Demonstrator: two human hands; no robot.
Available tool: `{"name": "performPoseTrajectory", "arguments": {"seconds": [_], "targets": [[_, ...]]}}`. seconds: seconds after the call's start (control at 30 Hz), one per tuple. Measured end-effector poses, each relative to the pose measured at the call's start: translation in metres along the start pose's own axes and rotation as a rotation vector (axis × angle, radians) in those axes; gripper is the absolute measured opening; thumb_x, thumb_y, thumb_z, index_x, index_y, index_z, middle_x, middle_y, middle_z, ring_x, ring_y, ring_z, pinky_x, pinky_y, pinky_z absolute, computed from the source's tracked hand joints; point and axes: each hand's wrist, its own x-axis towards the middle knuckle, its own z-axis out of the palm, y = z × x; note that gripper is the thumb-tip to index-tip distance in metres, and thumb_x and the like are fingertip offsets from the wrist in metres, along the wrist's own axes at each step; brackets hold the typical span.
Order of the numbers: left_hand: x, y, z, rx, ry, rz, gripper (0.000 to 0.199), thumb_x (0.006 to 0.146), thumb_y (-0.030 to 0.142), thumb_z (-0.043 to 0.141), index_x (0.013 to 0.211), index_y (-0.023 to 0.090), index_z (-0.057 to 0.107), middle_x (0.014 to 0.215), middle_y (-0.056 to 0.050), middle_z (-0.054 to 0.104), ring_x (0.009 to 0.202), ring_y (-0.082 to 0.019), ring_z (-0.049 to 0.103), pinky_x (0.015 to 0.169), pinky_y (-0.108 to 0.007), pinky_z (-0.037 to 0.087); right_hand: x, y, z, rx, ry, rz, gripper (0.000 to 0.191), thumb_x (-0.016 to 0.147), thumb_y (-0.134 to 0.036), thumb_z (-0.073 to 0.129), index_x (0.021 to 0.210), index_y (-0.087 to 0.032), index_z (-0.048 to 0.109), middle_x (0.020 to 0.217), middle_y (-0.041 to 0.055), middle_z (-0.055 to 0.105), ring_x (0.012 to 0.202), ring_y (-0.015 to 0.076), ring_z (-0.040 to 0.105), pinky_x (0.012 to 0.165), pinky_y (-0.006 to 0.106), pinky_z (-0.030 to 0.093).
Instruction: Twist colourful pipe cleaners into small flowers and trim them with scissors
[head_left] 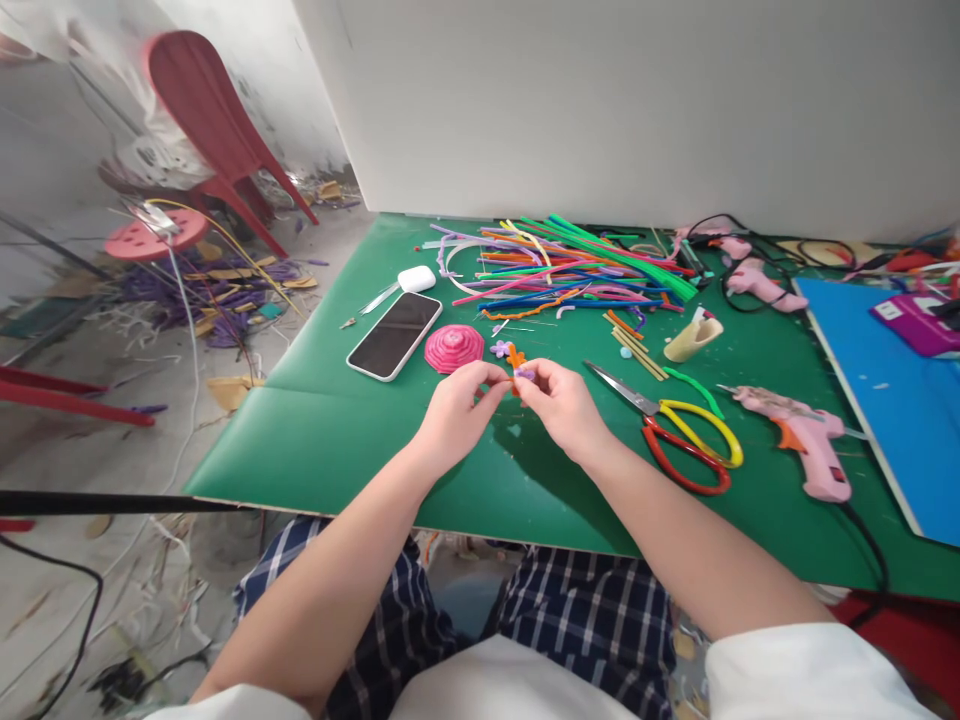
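Note:
Over the middle of the green table my left hand (461,408) and my right hand (564,405) meet, fingertips pinched close together. Between them is an orange pipe cleaner piece (515,355) bent into looped petals; my left fingers grip its lower part. A small purple pipe cleaner piece (526,374) is pinched in my right fingers, partly hidden by them. Just beyond lies a light purple pipe cleaner flower (500,349). Left of my hands sits a pink ridged coil (454,348). Scissors (660,420) with yellow and red handles lie right of my right hand.
Loose pipe cleaners (570,265) are heaped at the back. A phone (395,336) and white case (416,279) lie left. To the right are a pink glue gun (806,435) with a cord, a beige tube (691,340), thin sticks (637,350) and a blue board (892,400).

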Motion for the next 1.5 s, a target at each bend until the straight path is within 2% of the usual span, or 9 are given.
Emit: {"name": "performPoseTrajectory", "arguments": {"seconds": [0.17,0.43,0.53,0.6,0.77,1.1,1.33,1.43,1.5], "targets": [[0.002,-0.001,0.000,-0.240,0.033,-0.117,0.017,0.080,0.034,0.053,0.078,0.017,0.059,0.077,-0.001,0.064,0.071,-0.014,0.058,0.063,-0.024,0.044,0.001,-0.003,-0.001,0.094,0.006,0.016,0.018,0.073,-0.035,0.059,0.079,-0.019,0.060,0.067,-0.0007,0.060,0.064,0.0126,0.055,0.064,0.027,0.044],[-0.003,0.006,0.010,-0.230,0.182,-0.128,0.015,0.080,0.030,0.054,0.079,0.016,0.060,0.078,-0.002,0.065,0.071,-0.013,0.059,0.063,-0.024,0.045,0.001,-0.002,0.003,0.147,0.020,0.021,0.019,0.072,-0.037,0.062,0.076,-0.018,0.060,0.063,-0.0009,0.060,0.062,0.0129,0.057,0.063,0.028,0.046],[-0.002,0.006,0.008,-0.114,0.205,-0.095,0.015,0.080,0.030,0.054,0.080,0.017,0.063,0.080,-0.002,0.067,0.074,-0.014,0.060,0.065,-0.024,0.045,0.002,-0.001,0.002,0.145,0.024,0.023,0.020,0.073,-0.037,0.061,0.077,-0.018,0.061,0.064,-0.0006,0.061,0.062,0.0129,0.056,0.063,0.029,0.046],[0.000,0.005,0.002,-0.035,0.175,-0.049,0.015,0.080,0.029,0.055,0.083,0.018,0.065,0.083,-0.002,0.068,0.076,-0.014,0.061,0.068,-0.025,0.046,0.003,-0.001,0.000,0.159,0.024,0.033,0.021,0.072,-0.038,0.062,0.078,-0.018,0.061,0.066,-0.0002,0.062,0.063,0.0130,0.057,0.063,0.029,0.046],[0.003,0.004,-0.013,0.021,0.114,0.132,0.015,0.079,0.024,0.058,0.089,0.020,0.069,0.089,-0.003,0.070,0.083,-0.015,0.062,0.080,-0.028,0.048,0.003,-0.002,-0.002,0.185,-0.004,0.056,0.022,0.071,-0.038,0.064,0.077,-0.017,0.062,0.065,-0.0006,0.062,0.061,0.0119,0.056,0.062,0.028,0.046],[0.002,-0.009,-0.012,0.176,0.161,0.396,0.020,0.084,0.024,0.051,0.093,0.024,0.070,0.084,-0.004,0.070,0.077,-0.014,0.062,0.075,-0.028,0.049,0.001,-0.006,0.000,0.221,-0.051,0.096,0.023,0.069,-0.038,0.065,0.074,-0.017,0.063,0.065,-0.0007,0.061,0.058,0.0099,0.053,0.060,0.026,0.045],[0.000,-0.008,-0.006,0.185,0.242,0.474,0.022,0.084,0.018,0.050,0.091,0.023,0.070,0.080,-0.004,0.069,0.074,-0.014,0.060,0.072,-0.027,0.049,-0.002,-0.009,0.002,0.282,-0.050,0.107,0.022,0.068,-0.037,0.066,0.072,-0.016,0.062,0.062,-0.0020,0.058,0.055,0.0090,0.052,0.059,0.026,0.045],[-0.001,-0.006,-0.004,0.169,0.249,0.417,0.022,0.084,0.019,0.049,0.088,0.023,0.070,0.079,-0.004,0.069,0.074,-0.014,0.060,0.073,-0.027,0.048,-0.002,-0.008,0.002,0.294,-0.040,0.110,0.022,0.068,-0.037,0.066,0.072,-0.016,0.062,0.062,-0.0020,0.058,0.055,0.0089,0.052,0.059,0.026,0.045],[-0.001,-0.003,-0.004,0.134,0.223,0.314,0.020,0.083,0.022,0.051,0.087,0.023,0.070,0.081,-0.003,0.070,0.076,-0.014,0.061,0.074,-0.027,0.048,-0.001,-0.006,0.001,0.275,-0.027,0.104,0.022,0.068,-0.038,0.066,0.074,-0.016,0.062,0.063,-0.0017,0.059,0.057,0.0094,0.053,0.060,0.026,0.045]]}}
